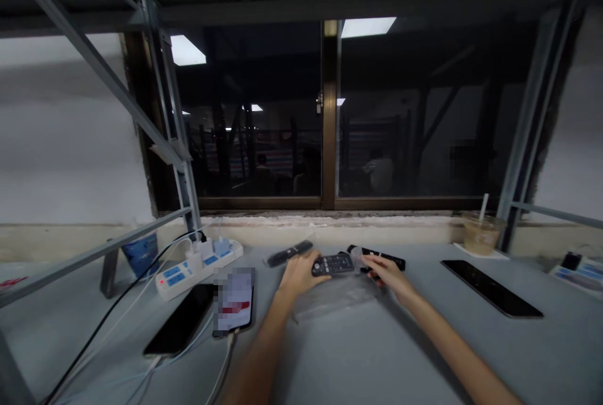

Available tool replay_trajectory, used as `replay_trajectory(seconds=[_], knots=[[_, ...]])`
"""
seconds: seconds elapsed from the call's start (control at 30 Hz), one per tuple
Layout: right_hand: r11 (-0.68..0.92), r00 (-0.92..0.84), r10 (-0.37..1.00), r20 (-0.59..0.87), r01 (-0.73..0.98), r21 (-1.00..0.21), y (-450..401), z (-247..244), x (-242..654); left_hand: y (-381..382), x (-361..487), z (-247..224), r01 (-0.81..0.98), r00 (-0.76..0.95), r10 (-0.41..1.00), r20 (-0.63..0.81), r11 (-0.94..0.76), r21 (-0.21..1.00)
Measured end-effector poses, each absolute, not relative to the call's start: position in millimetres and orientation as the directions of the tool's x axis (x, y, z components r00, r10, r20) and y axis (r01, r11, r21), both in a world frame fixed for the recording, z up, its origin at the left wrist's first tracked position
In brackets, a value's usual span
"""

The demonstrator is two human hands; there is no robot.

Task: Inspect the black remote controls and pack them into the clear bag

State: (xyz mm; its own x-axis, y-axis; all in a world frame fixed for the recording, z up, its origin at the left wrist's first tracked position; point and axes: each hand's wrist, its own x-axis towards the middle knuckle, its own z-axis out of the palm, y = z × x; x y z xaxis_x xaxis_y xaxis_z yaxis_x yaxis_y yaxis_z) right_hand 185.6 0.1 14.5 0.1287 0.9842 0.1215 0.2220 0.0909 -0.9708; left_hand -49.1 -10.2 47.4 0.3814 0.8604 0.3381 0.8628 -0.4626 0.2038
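Note:
My left hand grips the left end of a black remote control, its buttons facing up. Close to the remote's right end, my right hand has its fingers pinched on what looks like a clear plastic bag, which spreads over the table below the remote. Another remote control lies behind my left hand. Behind my right hand is a further black remote control, partly hidden by the fingers.
Two phones, a dark phone and a lit phone, lie at left with cables, beside a white power strip. At right are a dark tablet-like device and a drink cup with a straw. Metal frame posts flank the table.

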Motion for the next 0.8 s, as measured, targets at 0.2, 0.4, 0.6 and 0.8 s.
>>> replay_trajectory(seconds=[0.2, 0.4, 0.6, 0.8], knots=[[0.087, 0.015, 0.995, 0.097, 0.313, -0.946, -0.6, 18.0, 186.8, -9.8, -44.4, 33.2, 0.874, 0.387, 0.885, 0.260, -0.442, 0.203], [0.110, -0.050, 0.994, 0.098, 0.434, -0.894, 2.9, 13.6, 193.7, -8.2, -47.7, 31.8, 0.875, 0.374, 0.882, 0.287, -0.438, 0.205], [0.121, -0.109, 0.990, 0.086, 0.367, -0.922, 0.2, 15.2, 194.1, -8.5, -46.5, 40.8, 0.848, 0.424, 0.826, 0.372, -0.506, 0.157], [0.120, -0.073, 0.992, 0.101, 0.359, -0.926, 1.8, 11.3, 193.7, -8.9, -40.3, 41.0, 0.826, 0.484, 0.778, 0.400, -0.557, 0.085]])
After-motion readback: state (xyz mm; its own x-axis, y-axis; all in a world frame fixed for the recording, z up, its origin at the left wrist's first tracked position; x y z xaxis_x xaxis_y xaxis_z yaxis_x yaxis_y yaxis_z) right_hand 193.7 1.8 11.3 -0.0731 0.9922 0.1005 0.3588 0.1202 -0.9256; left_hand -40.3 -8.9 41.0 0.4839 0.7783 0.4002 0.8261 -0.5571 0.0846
